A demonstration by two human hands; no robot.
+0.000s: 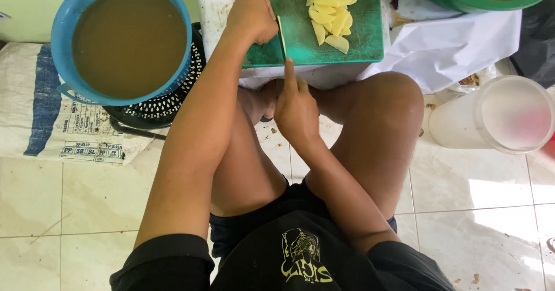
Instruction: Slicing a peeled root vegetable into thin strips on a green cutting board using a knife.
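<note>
Green plastic cutting board (300,36) lies on a low white tabletop (217,5), its near edge flush with the tabletop's near edge. Person seated on the tiled floor (474,210), knees drawn up just below it.

Left hand (251,15) rests on the board's left part, fingers curled shut around a small pale piece, likely potato (280,25); only its thin edge shows beside the knuckles. Right hand (296,109) sits below the board's near edge, closed on a knife handle, index finger stretched forward along the top. Blade (282,45) runs edge-on across the board's near left part, tip against the piece under the left hand.

Pale yellow potato slices (330,15) are heaped toward the board's far right part, well apart from both hands.

Off the tabletop's left edge: blue basin (60,31) of murky brown liquid, sitting on a black perforated basket (167,103), woven sack (34,112) beneath. At the tabletop's far right corner, a green bowl (462,2). Clear plastic container (497,115) lies on the floor at right.
</note>
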